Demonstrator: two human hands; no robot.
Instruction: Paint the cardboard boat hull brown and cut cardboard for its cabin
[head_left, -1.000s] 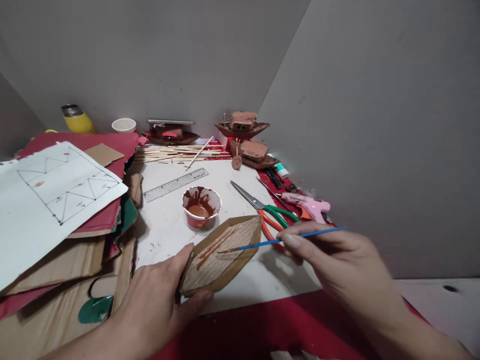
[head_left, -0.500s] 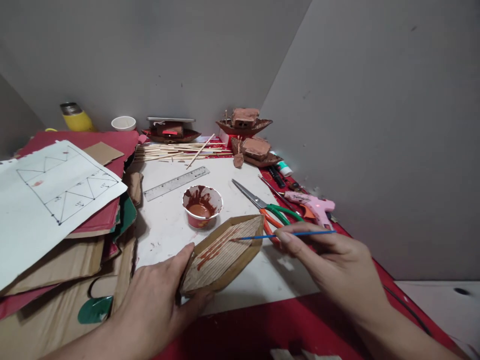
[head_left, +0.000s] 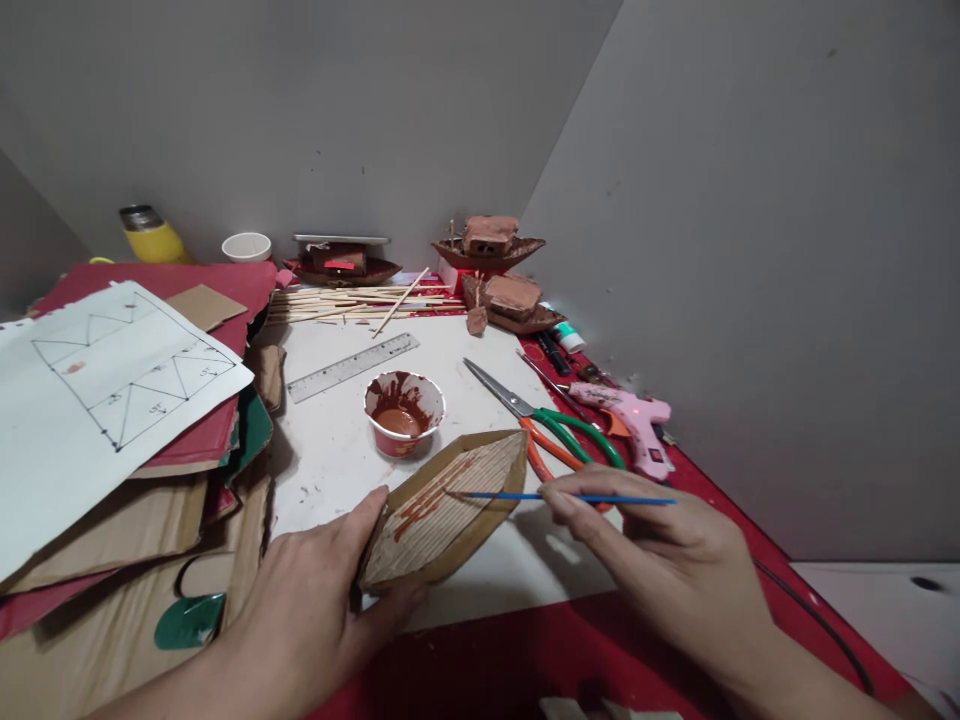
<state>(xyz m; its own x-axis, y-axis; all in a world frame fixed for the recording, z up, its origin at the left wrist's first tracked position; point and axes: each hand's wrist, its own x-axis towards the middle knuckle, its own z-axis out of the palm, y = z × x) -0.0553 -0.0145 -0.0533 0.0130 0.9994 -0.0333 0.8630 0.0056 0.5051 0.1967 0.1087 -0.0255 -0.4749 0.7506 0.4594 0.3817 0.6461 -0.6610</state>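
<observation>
Fingers of the left hand (head_left: pixel 319 575) clasp a tan, boat-shaped cardboard hull (head_left: pixel 448 522) at lower centre; those of the right hand (head_left: pixel 667 545) pinch a slim blue paintbrush (head_left: pixel 510 496).

Numerals on the ruler (head_left: pixel 352 368) — illegibly small — and a drawn sheet (head_left: pixel 97 400) cut off at left

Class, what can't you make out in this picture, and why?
In the head view:
Cardboard boat: underside faces away from the camera.
Paintbrush: tip too small to show its paint load.
Scissors: orange handle partly behind the right hand.
Ruler: numerals too small.
Pale scraps: cut off by the bottom edge.
</observation>
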